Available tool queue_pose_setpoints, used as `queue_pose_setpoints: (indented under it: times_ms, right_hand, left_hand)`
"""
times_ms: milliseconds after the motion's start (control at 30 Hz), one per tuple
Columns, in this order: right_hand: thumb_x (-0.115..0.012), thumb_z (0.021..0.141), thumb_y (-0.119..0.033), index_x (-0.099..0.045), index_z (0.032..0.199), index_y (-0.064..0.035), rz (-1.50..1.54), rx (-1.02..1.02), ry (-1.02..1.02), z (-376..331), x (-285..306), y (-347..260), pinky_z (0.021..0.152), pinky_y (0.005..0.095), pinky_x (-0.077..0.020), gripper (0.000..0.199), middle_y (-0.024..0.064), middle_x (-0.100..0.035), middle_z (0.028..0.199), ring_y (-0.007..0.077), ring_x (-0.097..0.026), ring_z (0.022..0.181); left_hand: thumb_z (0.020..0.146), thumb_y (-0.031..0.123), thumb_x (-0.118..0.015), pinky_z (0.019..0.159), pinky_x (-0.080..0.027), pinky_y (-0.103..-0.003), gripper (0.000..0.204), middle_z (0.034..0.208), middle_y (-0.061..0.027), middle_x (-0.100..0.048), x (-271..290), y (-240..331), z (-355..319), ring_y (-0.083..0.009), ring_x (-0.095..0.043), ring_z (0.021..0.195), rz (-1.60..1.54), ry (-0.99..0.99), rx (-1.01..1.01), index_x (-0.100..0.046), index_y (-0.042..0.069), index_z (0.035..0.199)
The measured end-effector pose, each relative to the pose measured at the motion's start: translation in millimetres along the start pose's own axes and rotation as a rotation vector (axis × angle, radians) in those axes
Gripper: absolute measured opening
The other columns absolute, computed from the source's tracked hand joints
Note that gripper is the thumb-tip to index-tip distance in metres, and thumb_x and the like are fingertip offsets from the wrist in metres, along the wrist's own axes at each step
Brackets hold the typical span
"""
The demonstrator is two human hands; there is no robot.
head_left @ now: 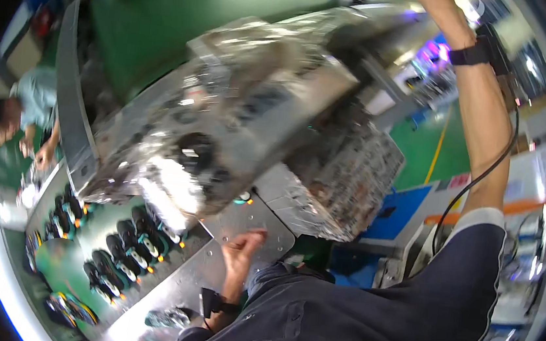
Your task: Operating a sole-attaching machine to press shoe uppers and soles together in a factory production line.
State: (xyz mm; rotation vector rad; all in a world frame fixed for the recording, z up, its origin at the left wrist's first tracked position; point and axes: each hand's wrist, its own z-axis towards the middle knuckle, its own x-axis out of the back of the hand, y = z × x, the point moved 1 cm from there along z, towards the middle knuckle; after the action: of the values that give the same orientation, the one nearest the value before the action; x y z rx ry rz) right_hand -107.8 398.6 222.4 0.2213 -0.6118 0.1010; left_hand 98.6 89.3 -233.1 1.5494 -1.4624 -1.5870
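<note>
My left hand (244,246) is low over a perforated metal plate (261,221), in front of a big machine (246,109) partly wrapped in crinkled silver foil. Its fingers look curled in, and what they hold, if anything, is hidden. A dark band circles that wrist. Raised at the upper right, my right hand (435,3) reaches past the machine's far end; the picture's edge cuts off its fingers. A black strap (471,54) and a cable run along the right arm. Motion smears the machine's details.
Several dark shoe-like pieces (123,258) with teal and orange edges stand in rows to the left. A foil-covered block (350,184) juts from the machine's right side. Another person (33,104) works at the far left. An orange-edged bench (513,207) lies to the right.
</note>
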Motion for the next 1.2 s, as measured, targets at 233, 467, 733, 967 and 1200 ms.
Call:
queue_pose_setpoints:
  times_ms: [233,467,733,967,1200]
  right_hand:
    - [-0.067,0.081,-0.033,-0.068,0.100,0.0016,0.404,-0.317,0.313,-133,208,21,0.071,0.0291,-0.0523,0.040,0.0093,-0.070,0.088,0.0170,-0.066,0.080]
    - [-0.066,0.084,-0.038,-0.067,0.095,-0.0010,0.428,-0.815,-0.066,-376,329,-8,0.067,0.0299,-0.0447,0.038,0.0039,-0.063,0.076,0.0096,-0.054,0.074]
    - [-0.049,0.092,-0.044,-0.047,0.130,0.0009,0.623,-1.562,0.743,-665,464,-142,0.070,0.0244,-0.0494,0.060,0.0097,-0.063,0.114,0.0125,-0.061,0.090]
    - [-0.071,0.070,-0.009,-0.057,0.121,-0.0034,-0.022,-1.687,1.190,-795,533,-207,0.087,0.0287,-0.0454,0.053,0.0070,-0.061,0.108,0.0150,-0.056,0.097]
    - [-0.069,0.072,-0.002,-0.061,0.117,-0.0033,-0.758,-1.712,1.258,-871,645,-270,0.083,0.0268,-0.0476,0.046,0.0059,-0.062,0.104,0.0137,-0.058,0.092]
  left_hand:
    - [0.087,0.070,-0.038,0.098,-0.045,-0.050,0.081,0.129,-0.0245,-0.053,-169,57,-3,-0.0383,-0.058,0.112,-0.256,-1.006,0.235,-0.051,0.001,0.129]
    - [0.086,0.065,-0.048,0.106,-0.036,-0.051,0.087,0.139,-0.0200,-0.044,-318,53,-83,-0.0338,-0.046,0.126,-0.522,-1.284,0.654,-0.033,-0.002,0.140]
    - [0.091,0.021,-0.058,0.092,-0.048,-0.036,0.049,0.122,-0.0119,-0.057,-427,-80,-257,-0.0228,-0.058,0.109,-0.149,-1.353,0.785,-0.043,0.000,0.132]
    - [0.086,0.023,-0.070,0.093,-0.045,-0.030,0.076,0.126,-0.0138,-0.053,-504,-149,-411,-0.0180,-0.055,0.109,0.379,-1.776,0.172,-0.028,0.003,0.146]
    - [0.082,0.038,-0.069,0.094,-0.044,-0.030,0.075,0.122,-0.0194,-0.059,-630,-326,-513,-0.0222,-0.057,0.112,0.672,-1.885,0.181,-0.040,-0.007,0.135]
